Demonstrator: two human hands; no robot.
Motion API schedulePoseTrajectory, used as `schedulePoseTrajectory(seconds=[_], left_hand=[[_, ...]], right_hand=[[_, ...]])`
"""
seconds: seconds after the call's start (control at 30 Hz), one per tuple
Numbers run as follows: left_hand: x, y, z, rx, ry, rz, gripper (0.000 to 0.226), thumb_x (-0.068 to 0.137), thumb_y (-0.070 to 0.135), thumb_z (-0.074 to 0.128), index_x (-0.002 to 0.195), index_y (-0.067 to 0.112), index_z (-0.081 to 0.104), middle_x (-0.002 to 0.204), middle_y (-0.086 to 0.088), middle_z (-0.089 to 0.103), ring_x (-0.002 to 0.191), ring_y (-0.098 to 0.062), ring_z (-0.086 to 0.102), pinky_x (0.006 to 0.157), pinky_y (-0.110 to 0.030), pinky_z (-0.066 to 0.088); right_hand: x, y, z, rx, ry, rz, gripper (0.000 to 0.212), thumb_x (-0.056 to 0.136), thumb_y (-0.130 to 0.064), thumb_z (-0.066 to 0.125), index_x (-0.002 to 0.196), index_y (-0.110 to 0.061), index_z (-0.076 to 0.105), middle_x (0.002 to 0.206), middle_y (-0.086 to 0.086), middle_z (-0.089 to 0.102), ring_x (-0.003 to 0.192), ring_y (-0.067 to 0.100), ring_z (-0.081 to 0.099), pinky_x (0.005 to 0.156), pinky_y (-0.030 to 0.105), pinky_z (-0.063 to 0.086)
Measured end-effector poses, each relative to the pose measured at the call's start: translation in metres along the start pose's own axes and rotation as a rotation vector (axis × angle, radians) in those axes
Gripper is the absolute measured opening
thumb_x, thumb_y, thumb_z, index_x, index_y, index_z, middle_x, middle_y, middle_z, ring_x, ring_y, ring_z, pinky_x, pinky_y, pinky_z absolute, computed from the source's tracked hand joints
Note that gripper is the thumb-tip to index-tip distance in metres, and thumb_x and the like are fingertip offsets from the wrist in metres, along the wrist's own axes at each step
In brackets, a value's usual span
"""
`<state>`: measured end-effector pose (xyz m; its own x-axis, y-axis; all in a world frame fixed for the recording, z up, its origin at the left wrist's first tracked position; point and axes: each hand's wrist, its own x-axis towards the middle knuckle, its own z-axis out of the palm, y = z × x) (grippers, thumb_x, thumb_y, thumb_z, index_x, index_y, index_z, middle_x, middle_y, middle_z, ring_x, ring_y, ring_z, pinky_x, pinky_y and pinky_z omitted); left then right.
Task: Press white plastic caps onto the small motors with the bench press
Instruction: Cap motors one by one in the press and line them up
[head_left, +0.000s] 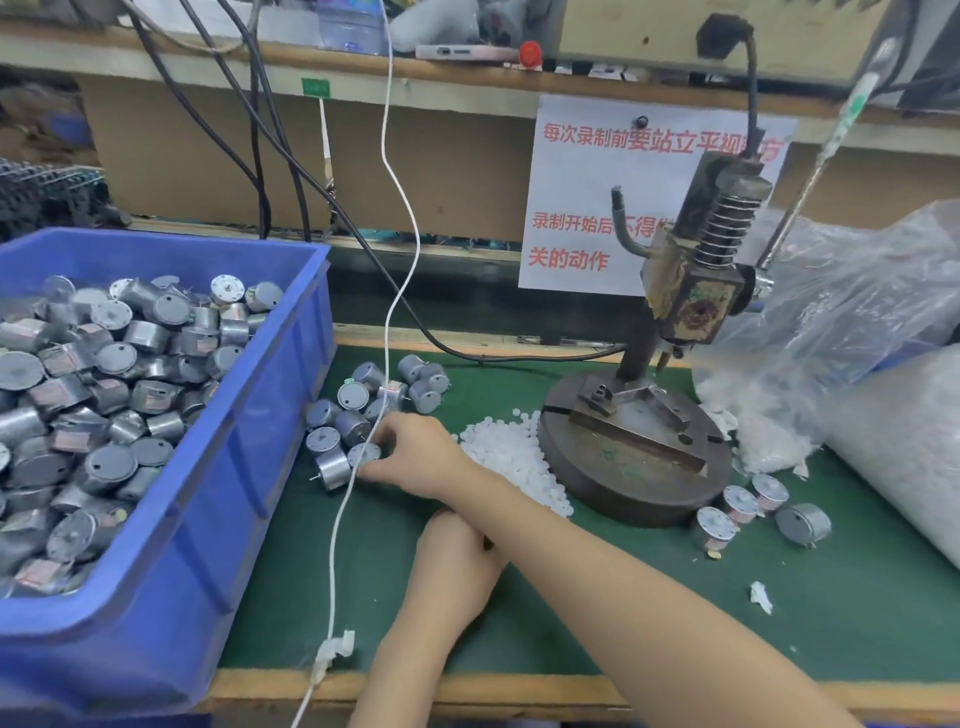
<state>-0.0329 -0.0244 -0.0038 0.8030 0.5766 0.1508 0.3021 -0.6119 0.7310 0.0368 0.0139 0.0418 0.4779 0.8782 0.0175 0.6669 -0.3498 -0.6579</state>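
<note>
Right hand pinches a motor, round face tilted up; white cord crosses it; blue bin left, caps right; left hand beneath the forearm, grip can't tell.

Bare green mat lies open before the press. A blue bin walls the left, a plastic bag the right; a white cord hangs over the motors.
</note>
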Motion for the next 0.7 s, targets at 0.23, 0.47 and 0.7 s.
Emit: schedulePoseTrajectory(seconds=[0.23,0.47,0.7], left_hand=[[0.000,0.005,-0.004,-0.081,-0.031,0.025,0.029,0.078,0.015,0.063,0.058,0.033,0.053,0.058,0.015,0.053,0.056,-0.002,0.047,0.052,-0.016,0.034],[0.000,0.004,-0.002,-0.129,0.015,0.049,0.004,0.079,0.013,0.066,0.079,0.017,0.069,0.076,0.010,0.059,0.067,-0.002,0.050,0.067,-0.024,0.042],[-0.001,0.004,-0.002,-0.171,0.048,0.005,0.012,0.084,0.013,0.060,0.077,0.020,0.067,0.072,0.006,0.062,0.073,-0.013,0.057,0.071,-0.031,0.047]], right_hand=[[-0.025,0.018,-0.033,-0.073,0.020,0.017,0.028,0.078,-0.028,0.066,0.096,-0.013,0.052,0.086,0.001,0.057,0.083,0.020,0.052,0.064,0.031,0.037],[-0.055,0.046,-0.073,0.010,0.083,0.055,0.029,0.076,-0.031,0.069,0.094,-0.015,0.052,0.083,-0.011,0.058,0.082,0.011,0.056,0.069,0.024,0.044],[-0.097,0.068,-0.066,0.336,0.181,0.153,0.026,0.068,-0.035,0.079,0.078,-0.024,0.057,0.086,0.002,0.062,0.069,0.011,0.059,0.067,0.025,0.048]])
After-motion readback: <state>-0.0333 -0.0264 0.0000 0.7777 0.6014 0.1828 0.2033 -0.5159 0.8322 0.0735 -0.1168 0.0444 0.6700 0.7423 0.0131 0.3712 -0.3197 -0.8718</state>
